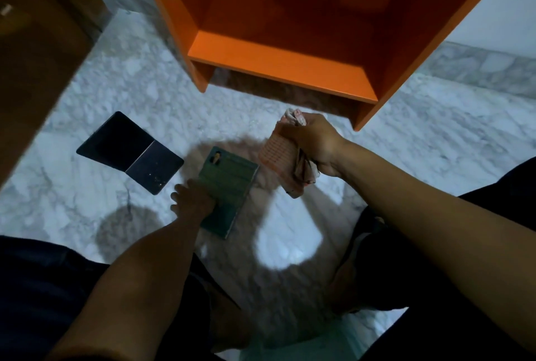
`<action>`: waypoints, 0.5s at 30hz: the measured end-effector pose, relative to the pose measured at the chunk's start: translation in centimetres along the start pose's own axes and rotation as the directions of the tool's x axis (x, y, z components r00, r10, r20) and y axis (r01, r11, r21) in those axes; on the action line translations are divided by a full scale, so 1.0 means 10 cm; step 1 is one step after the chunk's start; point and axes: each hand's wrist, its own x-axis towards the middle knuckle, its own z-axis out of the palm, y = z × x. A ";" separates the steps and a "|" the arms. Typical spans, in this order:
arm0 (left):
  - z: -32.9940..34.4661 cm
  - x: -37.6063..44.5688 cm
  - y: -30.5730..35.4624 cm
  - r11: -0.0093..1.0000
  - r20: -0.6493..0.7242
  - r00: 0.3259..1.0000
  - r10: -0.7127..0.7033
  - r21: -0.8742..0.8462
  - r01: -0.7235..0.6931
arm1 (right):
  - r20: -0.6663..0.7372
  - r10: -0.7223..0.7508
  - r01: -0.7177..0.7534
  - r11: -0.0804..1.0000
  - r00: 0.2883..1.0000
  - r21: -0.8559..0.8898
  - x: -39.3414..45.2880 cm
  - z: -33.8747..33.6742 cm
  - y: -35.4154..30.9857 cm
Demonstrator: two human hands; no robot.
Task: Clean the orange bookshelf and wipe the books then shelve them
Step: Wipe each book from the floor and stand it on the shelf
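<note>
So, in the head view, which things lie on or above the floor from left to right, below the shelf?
Dark book → left hand → green book → cloth → right hand.

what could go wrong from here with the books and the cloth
1. The left hand holds the green book only at its near corner, so it may slip or flop open when lifted off the marble floor.
2. The cloth hangs bunched from the right hand, so it may drag on the floor and pick up grit.
3. The dark book lies to one side and may be missed.
</note>
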 end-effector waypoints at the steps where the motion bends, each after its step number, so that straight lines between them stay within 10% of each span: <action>1: -0.01 0.00 0.00 0.999 0.000 1.000 0.008 -0.053 -0.008 | -0.001 0.006 -0.006 1.000 1.000 -0.002 0.01 0.00 0.00; 10: -0.59 -0.26 0.17 0.928 -0.018 0.935 0.353 -0.124 -0.352 | 0.024 0.066 -0.069 0.974 0.998 0.217 -0.06 -0.03 -0.09; 15: -1.11 -0.46 0.30 0.837 -0.110 0.931 0.347 -0.412 -0.360 | 0.126 0.265 -0.285 0.736 0.956 0.614 -0.05 -0.11 -0.15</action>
